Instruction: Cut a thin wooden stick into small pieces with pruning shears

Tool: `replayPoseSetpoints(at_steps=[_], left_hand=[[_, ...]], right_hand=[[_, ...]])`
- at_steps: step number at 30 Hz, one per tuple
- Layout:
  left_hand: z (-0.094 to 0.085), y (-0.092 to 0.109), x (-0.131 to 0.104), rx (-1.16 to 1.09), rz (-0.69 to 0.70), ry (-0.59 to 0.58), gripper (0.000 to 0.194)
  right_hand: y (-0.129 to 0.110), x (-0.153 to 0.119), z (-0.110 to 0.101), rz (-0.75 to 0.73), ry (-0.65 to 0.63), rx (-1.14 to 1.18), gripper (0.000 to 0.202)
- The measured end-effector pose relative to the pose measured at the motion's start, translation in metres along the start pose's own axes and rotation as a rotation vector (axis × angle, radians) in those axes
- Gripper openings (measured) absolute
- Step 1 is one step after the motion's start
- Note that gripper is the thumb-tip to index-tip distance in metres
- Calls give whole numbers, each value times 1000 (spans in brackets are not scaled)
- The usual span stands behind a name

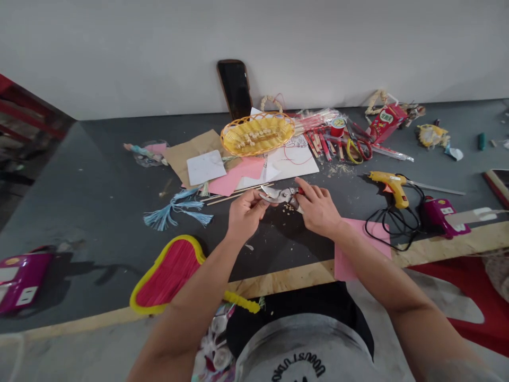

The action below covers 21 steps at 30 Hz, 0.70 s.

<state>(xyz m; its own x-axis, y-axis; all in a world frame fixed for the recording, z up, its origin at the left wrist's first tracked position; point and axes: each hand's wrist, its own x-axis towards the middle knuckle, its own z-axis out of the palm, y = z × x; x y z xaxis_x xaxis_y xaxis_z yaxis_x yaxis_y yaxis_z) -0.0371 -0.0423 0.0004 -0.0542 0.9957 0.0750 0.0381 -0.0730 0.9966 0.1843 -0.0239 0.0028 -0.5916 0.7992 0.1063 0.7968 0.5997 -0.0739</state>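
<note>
My right hand (321,209) is wrapped round the red handles of a pair of pruning shears (284,195), whose metal blades point left. The fingers of my left hand (244,213) are pinched together right at the blades; what they hold is too small to make out. Just behind the left hand, thin wooden sticks (222,198) lie on the dark table. Small pale crumbs (289,208) are scattered beneath the shears. To the left rest a light blue tassel (178,208) and a red fan-shaped piece with a yellow fuzzy rim (169,273), partly behind my left forearm.
A yellow woven basket (258,135) holding small pale pieces sits on papers at the back. Behind it a phone (234,87) leans against the wall. Scissors (358,150), a yellow glue gun (392,185) with its black cord and a purple power box (443,216) are on the right.
</note>
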Motion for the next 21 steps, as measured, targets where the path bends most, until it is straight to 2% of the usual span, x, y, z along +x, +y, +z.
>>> replayPoseSetpoints(at_steps=[7,12,21], left_hand=[[0,7,0,-81,-55,-15,28],[2,9,-1,-220,-103,-116,33],[4,7,-1,-179,-112,-118,32]], right_hand=[[-3,1,2,36,30,40,41],[-1,1,5,20,43,64,43],[-1,0,5,9,57,47,39]])
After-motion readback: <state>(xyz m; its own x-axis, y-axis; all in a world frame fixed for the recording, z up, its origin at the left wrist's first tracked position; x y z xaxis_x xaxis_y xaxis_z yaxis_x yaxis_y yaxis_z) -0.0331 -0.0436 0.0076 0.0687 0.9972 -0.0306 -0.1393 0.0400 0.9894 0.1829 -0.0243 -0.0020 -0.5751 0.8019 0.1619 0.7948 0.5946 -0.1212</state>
